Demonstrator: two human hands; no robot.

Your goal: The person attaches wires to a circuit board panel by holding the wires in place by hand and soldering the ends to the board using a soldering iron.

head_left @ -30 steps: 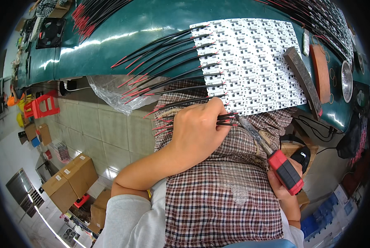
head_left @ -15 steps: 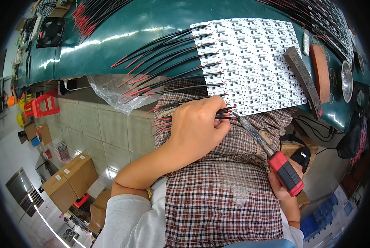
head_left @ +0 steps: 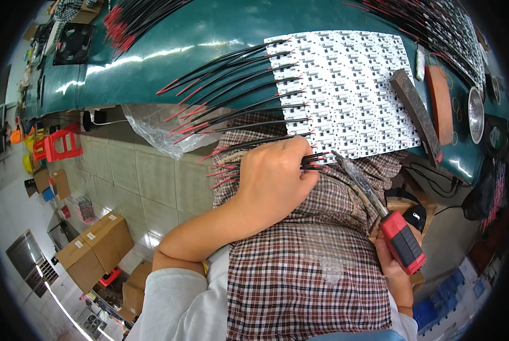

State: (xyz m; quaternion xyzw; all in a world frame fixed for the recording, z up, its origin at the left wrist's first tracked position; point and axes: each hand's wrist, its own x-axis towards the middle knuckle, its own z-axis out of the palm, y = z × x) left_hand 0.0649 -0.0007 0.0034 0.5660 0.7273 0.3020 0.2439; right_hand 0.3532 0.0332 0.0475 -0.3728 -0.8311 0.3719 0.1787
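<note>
A white circuit-board panel (head_left: 345,91), covered in rows of small components, lies at the near edge of the green bench. Black wires (head_left: 240,74) with red ends run left from its left edge. My left hand (head_left: 277,173) is closed on a small bundle of similar wires (head_left: 313,162), whose red tips stick out on both sides, by the panel's near-left corner. My right hand (head_left: 388,253) grips a soldering iron (head_left: 401,241) by its red and black handle. The iron's tip points up-left at the panel's near edge; whether it touches cannot be told.
A dark metal bar (head_left: 416,116) rests across the panel's right side. Beside it lie a reddish-brown block (head_left: 439,102) and a round metal dish (head_left: 476,115). More wire bundles (head_left: 121,31) lie at the back. A plastic bag (head_left: 163,131) hangs below the bench edge; cardboard boxes (head_left: 95,250) stand on the floor.
The soldering iron has shifted right, its tip moving away from the wire ends in my left hand. My left hand has barely moved and still holds the wires.
</note>
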